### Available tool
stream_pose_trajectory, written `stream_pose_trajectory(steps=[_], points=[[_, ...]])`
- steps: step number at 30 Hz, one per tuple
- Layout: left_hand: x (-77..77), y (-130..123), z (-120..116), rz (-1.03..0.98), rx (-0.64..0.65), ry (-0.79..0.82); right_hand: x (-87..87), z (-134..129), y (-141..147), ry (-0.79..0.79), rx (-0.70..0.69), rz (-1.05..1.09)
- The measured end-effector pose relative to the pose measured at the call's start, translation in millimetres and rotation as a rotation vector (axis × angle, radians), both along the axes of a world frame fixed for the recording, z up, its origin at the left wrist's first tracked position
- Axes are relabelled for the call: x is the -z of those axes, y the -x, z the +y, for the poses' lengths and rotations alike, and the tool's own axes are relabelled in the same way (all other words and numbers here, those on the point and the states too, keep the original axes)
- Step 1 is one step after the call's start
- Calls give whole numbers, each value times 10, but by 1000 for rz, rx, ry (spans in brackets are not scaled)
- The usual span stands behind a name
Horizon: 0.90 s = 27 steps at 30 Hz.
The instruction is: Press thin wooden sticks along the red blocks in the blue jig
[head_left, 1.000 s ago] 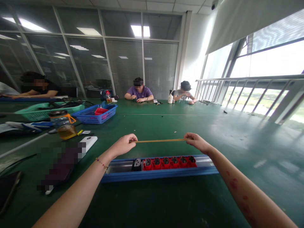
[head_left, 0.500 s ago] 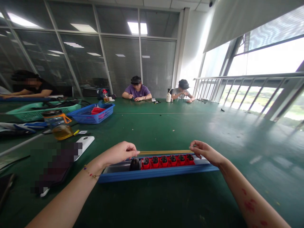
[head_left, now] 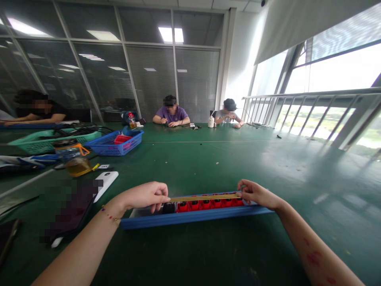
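Several thin, straight, yellow-tan strips [head_left: 205, 197] lie side by side between my two hands. My left hand [head_left: 151, 195] pinches their left end, and my right hand [head_left: 253, 192] has its thumb and finger closed at the right end. I cannot make out whether they are stiff or stretched. They pass over a long blue tray [head_left: 193, 219] and partly cover a row of red blocks [head_left: 195, 205] with black tops in it. A black block [head_left: 169, 208] stands at the row's left end, just under my left fingertips.
At left are a phone [head_left: 107, 182], a jar [head_left: 76, 163] of amber liquid, a blue basket [head_left: 119, 147] with a red container, and a green basket [head_left: 32, 143] with black cables. People [head_left: 171, 113] sit at the far side of the green table [head_left: 238, 159]; a railing [head_left: 315, 115] runs at right.
Both hands have brought the strips lower and nearer, from behind the red blocks to over their tops. My left hand has shifted slightly left.
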<state>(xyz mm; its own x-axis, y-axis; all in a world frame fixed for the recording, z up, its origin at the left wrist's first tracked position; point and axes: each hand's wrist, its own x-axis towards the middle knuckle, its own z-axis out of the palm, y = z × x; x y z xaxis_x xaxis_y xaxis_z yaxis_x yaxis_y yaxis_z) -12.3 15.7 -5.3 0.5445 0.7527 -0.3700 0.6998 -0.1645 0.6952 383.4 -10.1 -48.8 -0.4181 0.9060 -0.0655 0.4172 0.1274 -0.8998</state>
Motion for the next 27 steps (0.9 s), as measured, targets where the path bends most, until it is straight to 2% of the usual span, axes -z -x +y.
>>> stream_pose_trajectory(steps=[13, 20, 27], points=[[9, 14, 13, 18, 37, -34, -7, -13, -17, -19, -23, 17], [-67, 47, 34, 105, 81, -173, 24, 15, -49, -17, -12, 12], [-81, 42, 37, 163, 100, -253, 12, 14, -53, -67, -26, 0]])
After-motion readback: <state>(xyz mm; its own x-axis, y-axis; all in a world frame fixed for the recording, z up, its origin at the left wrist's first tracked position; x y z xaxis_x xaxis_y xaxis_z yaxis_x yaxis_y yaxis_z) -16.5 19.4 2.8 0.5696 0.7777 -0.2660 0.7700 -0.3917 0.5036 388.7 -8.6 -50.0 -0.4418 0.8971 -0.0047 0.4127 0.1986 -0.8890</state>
